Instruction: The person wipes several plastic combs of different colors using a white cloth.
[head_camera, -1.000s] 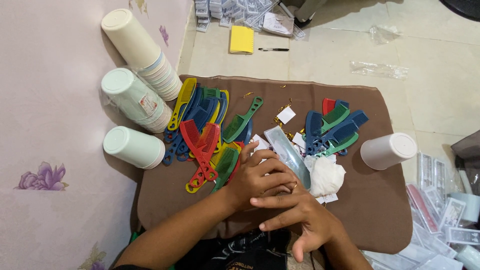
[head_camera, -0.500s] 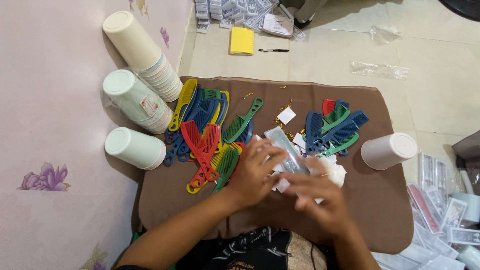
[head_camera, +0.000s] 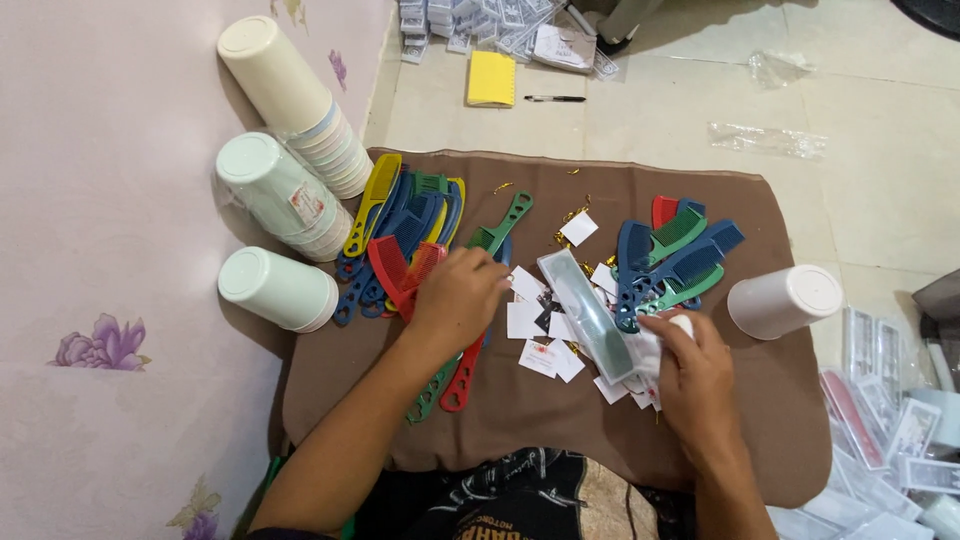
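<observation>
My left hand (head_camera: 462, 298) lies palm down on a heap of coloured combs (head_camera: 400, 235) at the left of the brown cloth (head_camera: 760, 420). Its fingers curl over the heap, and a red comb (head_camera: 462, 375) sticks out from under it toward me. Whether it grips a comb is hidden. A green comb in a clear sleeve (head_camera: 590, 312) lies loose on scattered white cards (head_camera: 525, 320) in the middle. My right hand (head_camera: 698, 378) is just right of the sleeve, its thumb and fingers closed on a white crumpled bundle (head_camera: 650, 352).
A second heap of blue, green and red combs (head_camera: 675, 255) lies right of centre. A white cup (head_camera: 782, 300) lies on its side at the right; three cup stacks (head_camera: 285, 205) lie at the left. A yellow pad (head_camera: 491, 78) and a pen (head_camera: 555, 98) are on the floor beyond, clear packets (head_camera: 880, 430) at right.
Both hands were together over the sleeved comb. My left hand has moved left onto the comb heap, my right hand right onto the white bundle, and the sleeved comb now lies free.
</observation>
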